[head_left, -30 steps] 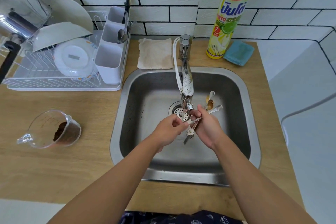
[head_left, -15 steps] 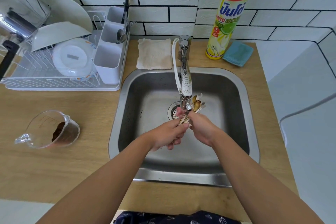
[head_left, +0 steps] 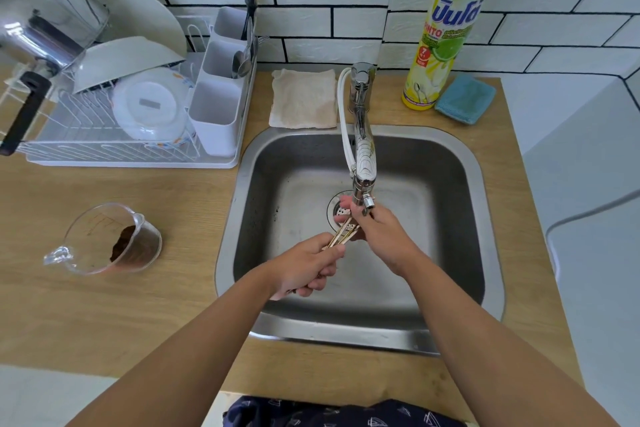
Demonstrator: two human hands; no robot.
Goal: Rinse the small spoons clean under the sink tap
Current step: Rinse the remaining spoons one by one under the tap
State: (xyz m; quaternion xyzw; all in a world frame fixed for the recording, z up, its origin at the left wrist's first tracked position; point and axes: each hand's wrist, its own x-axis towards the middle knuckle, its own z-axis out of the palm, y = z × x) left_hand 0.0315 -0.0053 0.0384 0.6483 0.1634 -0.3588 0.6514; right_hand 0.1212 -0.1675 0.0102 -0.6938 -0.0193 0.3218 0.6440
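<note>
Rinsing looks midway: the left hand [head_left: 304,267] grips the small spoons [head_left: 341,236] by their handles while the right hand's [head_left: 379,230] fingers close over their bowls beneath the tap [head_left: 363,163], none racked yet.

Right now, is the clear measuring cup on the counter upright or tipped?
Tipped: the measuring cup lies on its side, mouth facing sideways, brown residue inside.

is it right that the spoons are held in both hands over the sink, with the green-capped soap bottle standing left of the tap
Not quite. The head view shows the soap bottle standing to the right of the tap, beside the blue sponge. The rest holds: the left hand and right hand both grip the spoons over the sink.
</note>
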